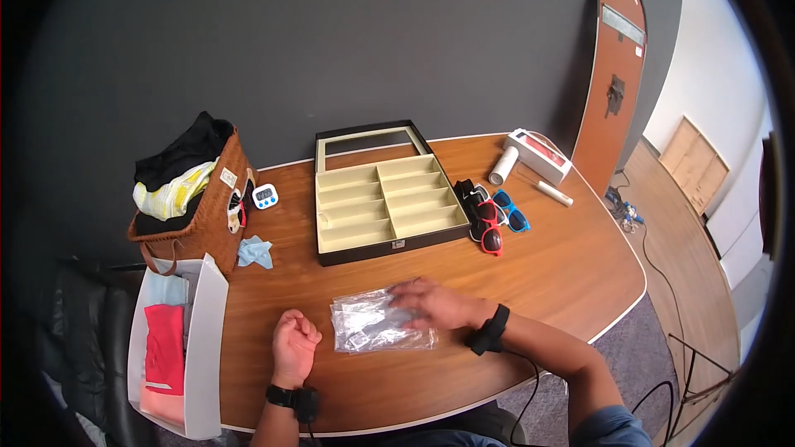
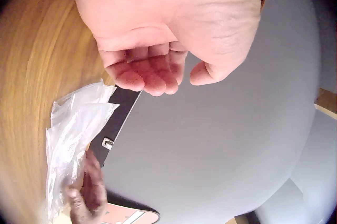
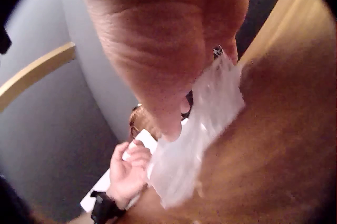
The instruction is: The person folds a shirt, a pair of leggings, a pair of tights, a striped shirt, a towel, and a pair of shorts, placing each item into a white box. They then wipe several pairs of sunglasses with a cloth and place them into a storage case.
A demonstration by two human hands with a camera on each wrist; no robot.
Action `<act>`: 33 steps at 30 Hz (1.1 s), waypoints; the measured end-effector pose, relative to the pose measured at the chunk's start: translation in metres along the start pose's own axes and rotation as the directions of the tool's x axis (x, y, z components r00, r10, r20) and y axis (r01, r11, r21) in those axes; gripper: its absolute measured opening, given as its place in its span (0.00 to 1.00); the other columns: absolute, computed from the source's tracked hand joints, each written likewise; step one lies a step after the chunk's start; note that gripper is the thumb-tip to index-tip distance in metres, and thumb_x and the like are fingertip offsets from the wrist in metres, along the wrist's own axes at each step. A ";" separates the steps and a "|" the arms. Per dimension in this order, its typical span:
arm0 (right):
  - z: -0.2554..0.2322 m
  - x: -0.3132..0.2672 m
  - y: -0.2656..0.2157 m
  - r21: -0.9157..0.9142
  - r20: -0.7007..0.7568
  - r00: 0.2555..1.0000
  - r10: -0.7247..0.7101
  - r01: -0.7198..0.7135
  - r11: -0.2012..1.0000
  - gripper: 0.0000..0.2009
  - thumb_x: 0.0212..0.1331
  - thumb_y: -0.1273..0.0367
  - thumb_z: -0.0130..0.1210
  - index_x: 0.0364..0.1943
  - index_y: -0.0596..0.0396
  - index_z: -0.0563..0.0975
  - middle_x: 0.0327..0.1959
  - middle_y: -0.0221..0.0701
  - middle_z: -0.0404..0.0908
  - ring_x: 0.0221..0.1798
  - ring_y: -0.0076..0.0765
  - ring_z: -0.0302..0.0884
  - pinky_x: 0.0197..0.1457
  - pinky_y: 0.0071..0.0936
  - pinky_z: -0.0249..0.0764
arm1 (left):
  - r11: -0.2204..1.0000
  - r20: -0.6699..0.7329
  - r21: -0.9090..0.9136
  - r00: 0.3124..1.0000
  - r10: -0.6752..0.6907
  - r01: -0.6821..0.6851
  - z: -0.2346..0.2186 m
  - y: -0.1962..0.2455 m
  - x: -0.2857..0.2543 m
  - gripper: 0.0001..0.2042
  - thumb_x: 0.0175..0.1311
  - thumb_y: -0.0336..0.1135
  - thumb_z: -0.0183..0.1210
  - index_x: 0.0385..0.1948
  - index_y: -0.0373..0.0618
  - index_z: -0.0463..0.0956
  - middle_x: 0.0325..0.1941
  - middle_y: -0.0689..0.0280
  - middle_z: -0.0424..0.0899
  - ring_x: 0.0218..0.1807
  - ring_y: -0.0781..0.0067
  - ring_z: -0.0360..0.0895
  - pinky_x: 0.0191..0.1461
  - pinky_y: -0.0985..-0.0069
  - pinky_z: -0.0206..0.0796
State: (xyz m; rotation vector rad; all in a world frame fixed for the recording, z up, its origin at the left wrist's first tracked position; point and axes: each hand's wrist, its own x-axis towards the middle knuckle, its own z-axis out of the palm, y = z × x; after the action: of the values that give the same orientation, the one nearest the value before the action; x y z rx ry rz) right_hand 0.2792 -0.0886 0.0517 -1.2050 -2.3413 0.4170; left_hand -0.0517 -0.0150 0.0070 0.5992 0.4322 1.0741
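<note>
Clear plastic bags (image 1: 364, 324) lie flat in a loose, shiny pile near the front of the wooden table. My right hand (image 1: 439, 305) is over the right part of the pile, its relaxed fingers touching the plastic. In the right wrist view the thumb is right at the upper face of the bags (image 3: 184, 155), and the other fingers are mostly hidden. To the left of the pile, my left hand (image 1: 296, 346) rests palm up with loosely curled fingers and holds nothing. Behind the bags stands an open display case (image 1: 397, 246) with cream-lined compartments.
Several sunglasses (image 1: 492, 240) lie right of the case, near a white cylinder (image 1: 503, 165) and a white box (image 1: 553, 161). At left are a clothes-filled wicker basket (image 1: 199, 236), a timer (image 1: 265, 196), a light blue cloth (image 1: 255, 252) and a white bin (image 1: 211, 348) of folded fabric.
</note>
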 end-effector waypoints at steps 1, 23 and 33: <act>-0.005 0.005 0.003 0.065 -0.034 0.997 0.067 -0.064 0.996 0.19 0.58 0.62 0.61 0.52 0.54 0.76 0.55 0.43 0.76 0.60 0.50 0.72 0.63 0.40 0.68 | 1.000 0.014 0.007 1.000 -0.013 0.013 0.000 -0.001 0.000 0.06 0.66 0.35 0.49 0.40 0.47 0.72 0.26 0.67 0.69 0.30 0.72 0.66 0.37 0.72 0.60; -0.112 -0.054 0.161 0.089 -0.663 0.470 0.582 -0.723 0.685 0.09 0.59 0.68 0.51 0.33 0.62 0.74 0.24 0.40 0.78 0.26 0.35 0.77 0.30 0.33 0.72 | 0.980 0.000 0.200 1.000 -0.012 0.012 0.004 0.013 0.006 0.06 0.69 0.32 0.47 0.40 0.44 0.73 0.30 0.67 0.73 0.33 0.72 0.72 0.40 0.72 0.65; -0.098 -0.040 -0.004 0.834 -0.343 0.579 0.740 -0.175 0.523 0.05 0.65 0.70 0.46 0.30 0.47 0.69 0.44 0.24 0.77 0.37 0.16 0.69 0.37 0.16 0.68 | -0.546 0.485 0.819 0.722 0.493 -0.178 -0.062 0.078 0.150 0.15 0.57 0.32 0.58 0.46 0.39 0.75 0.48 0.56 0.76 0.50 0.53 0.73 0.56 0.58 0.66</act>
State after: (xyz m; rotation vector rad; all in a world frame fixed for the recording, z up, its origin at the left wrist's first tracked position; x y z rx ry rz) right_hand 0.3489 -0.1187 0.1255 -1.2777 -0.9389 0.8459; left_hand -0.0795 0.1629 0.0040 2.5713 1.5367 1.2513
